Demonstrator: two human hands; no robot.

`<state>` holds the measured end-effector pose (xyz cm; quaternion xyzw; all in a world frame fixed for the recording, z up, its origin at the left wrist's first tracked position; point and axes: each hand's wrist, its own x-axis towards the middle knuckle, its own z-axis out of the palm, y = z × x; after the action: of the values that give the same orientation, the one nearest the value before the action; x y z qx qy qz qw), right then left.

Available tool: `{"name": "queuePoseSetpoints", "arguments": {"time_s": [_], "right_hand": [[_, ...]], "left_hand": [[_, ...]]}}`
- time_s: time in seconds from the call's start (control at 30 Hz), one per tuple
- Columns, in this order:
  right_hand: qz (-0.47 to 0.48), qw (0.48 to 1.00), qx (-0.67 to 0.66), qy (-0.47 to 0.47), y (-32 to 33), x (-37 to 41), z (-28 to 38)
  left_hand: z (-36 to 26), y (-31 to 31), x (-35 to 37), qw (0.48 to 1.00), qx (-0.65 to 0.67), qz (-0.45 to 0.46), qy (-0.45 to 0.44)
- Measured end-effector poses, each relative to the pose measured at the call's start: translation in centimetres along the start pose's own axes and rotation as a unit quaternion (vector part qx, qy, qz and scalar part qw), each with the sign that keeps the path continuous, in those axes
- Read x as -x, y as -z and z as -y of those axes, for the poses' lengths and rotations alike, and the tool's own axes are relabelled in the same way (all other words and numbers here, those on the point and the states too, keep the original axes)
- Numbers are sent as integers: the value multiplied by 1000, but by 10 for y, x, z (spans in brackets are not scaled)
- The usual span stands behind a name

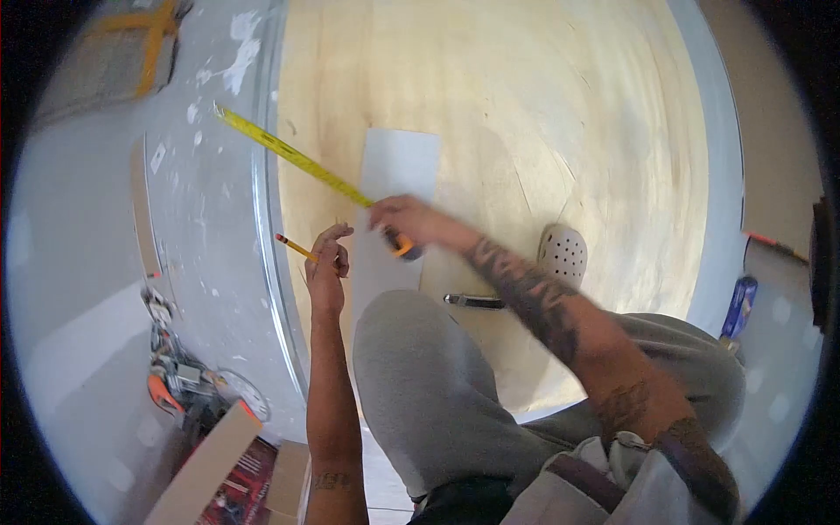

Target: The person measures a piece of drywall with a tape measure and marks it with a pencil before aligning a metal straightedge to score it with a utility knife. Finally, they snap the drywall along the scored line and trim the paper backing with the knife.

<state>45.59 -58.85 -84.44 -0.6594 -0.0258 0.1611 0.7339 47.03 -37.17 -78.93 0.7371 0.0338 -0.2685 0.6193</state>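
My right hand (407, 219) is closed on a tape measure (402, 245) with a black and orange case. Its yellow blade (293, 157) extends up and to the left, over the edge of the wooden sheet. My left hand (328, 262) holds a yellow pencil (296, 248), its red eraser end pointing left. Beneath both hands, a white rectangular panel (400, 166) lies flat on the wood, partly hidden by my knee. To the right of the panel is a dark utility knife (472, 301), lying close to my leg.
The pale plywood sheet (490, 79) has a metal strip (267, 201) along its left side. My foot in a beige clog (562, 254) rests on the wood. Power tools (179, 376) and a cardboard box (210, 464) stand lower left; a blue-handled tool (740, 306) lies right.
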Motion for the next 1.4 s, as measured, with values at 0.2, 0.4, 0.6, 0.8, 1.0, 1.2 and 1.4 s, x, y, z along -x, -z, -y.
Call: {"name": "queuePoseSetpoints", "arguments": {"time_s": [0.2, 0.4, 0.6, 0.8, 1.0, 1.2, 1.4], "right_hand": [[-131, 991, -23, -18, -148, -6, 6], [-193, 964, -122, -139, -129, -22, 14], [163, 978, 127, -2, -163, -28, -26], [498, 552, 600, 296, -178, 50, -12], [464, 494, 647, 349, -187, 26, -12], [400, 510, 640, 413, -195, -15, 23], [497, 472, 652, 325, -189, -7, 8]], "left_hand": [[23, 41, 49, 993, 99, -46, 53], [42, 94, 156, 946, -49, 113, 298], [160, 128, 323, 967, 14, -71, 246], [138, 115, 433, 924, 75, -310, 211], [155, 72, 472, 906, 90, -357, 208], [159, 55, 445, 853, 163, -469, 160], [103, 86, 383, 926, 54, -312, 208]]}}
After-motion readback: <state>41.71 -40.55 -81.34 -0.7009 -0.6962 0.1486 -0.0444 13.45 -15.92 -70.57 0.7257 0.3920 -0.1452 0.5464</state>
